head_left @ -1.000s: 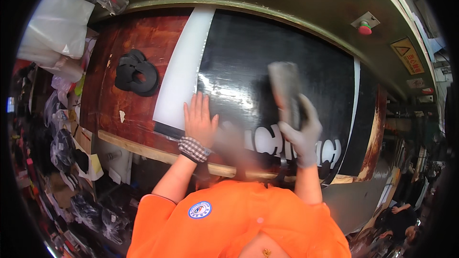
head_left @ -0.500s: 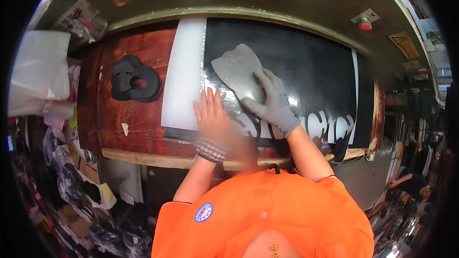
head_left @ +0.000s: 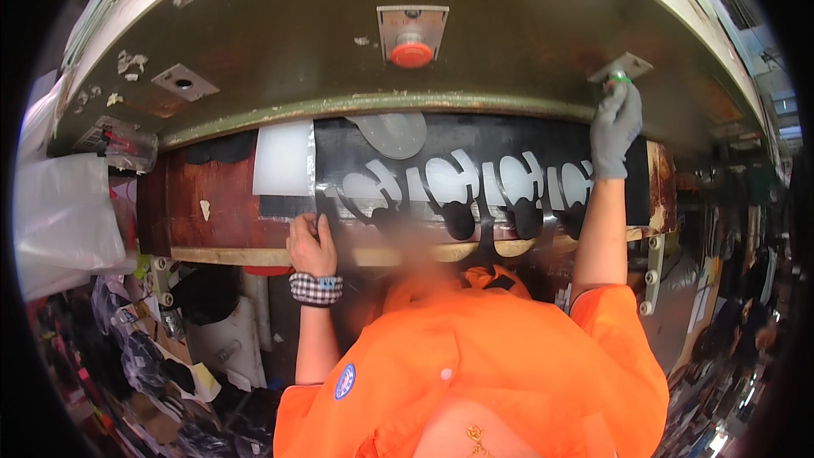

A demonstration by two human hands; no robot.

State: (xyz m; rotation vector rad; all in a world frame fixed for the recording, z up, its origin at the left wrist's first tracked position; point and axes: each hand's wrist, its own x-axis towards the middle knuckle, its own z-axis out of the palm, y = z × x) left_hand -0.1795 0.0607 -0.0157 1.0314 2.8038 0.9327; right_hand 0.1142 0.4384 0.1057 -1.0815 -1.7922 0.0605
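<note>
My right hand (head_left: 617, 131), in a grey glove, is raised to a green push button (head_left: 620, 76) on the machine's front, its fingers closed together at it. My bare left hand (head_left: 311, 246) is at the near left corner of a black sheet (head_left: 526, 140), fingers curled, a dark edge of the sheet between thumb and fingers. Several curved openings are cut along the sheet's near side, with white showing through. A grey translucent template (head_left: 397, 134) lies on the sheet, its far part hidden under the machine's beam.
Overhead, the green machine beam (head_left: 297, 42) carries a red button (head_left: 411, 53). A white board (head_left: 284, 161) lies left of the sheet on the reddish wooden table (head_left: 191, 203). Black cut pieces (head_left: 220, 148) are partly under the beam. Plastic sheeting (head_left: 64, 220) hangs at the left.
My right hand has left the template and moved up and right to the green button. My left hand has drawn back to the sheet's near left corner. The view has shifted, showing more beam.
</note>
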